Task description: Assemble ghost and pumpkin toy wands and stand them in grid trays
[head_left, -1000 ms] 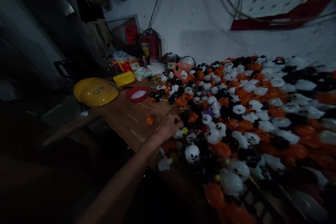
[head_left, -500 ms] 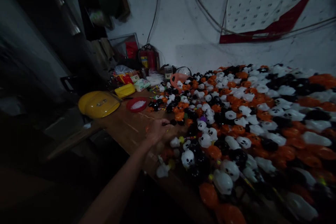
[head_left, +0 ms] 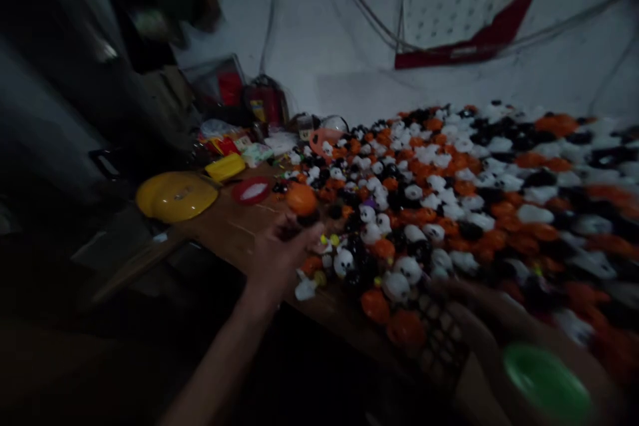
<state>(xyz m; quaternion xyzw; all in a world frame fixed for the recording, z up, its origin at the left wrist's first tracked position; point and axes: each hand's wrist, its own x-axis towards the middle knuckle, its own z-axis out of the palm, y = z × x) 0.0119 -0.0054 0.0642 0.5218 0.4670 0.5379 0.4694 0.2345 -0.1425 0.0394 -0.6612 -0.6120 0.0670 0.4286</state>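
Observation:
My left hand is raised over the near table edge, its fingers closed on an orange toy with a dark underside. Low at the right, my right hand is blurred, beside a dark grid-like object; whether its fingers grip anything is unclear. A round green object shows at the right hand or wrist. White skull-like toys and orange toys lie between the hands.
A large heap of white, orange and black toys covers the table's right side. On the wooden table are a yellow helmet-like object, a red dish and a yellow container. A fire extinguisher stands behind.
My left hand has come nearer and lifted the orange toy. My right hand, with the green object, has entered at the lower right. The view has shifted slightly.

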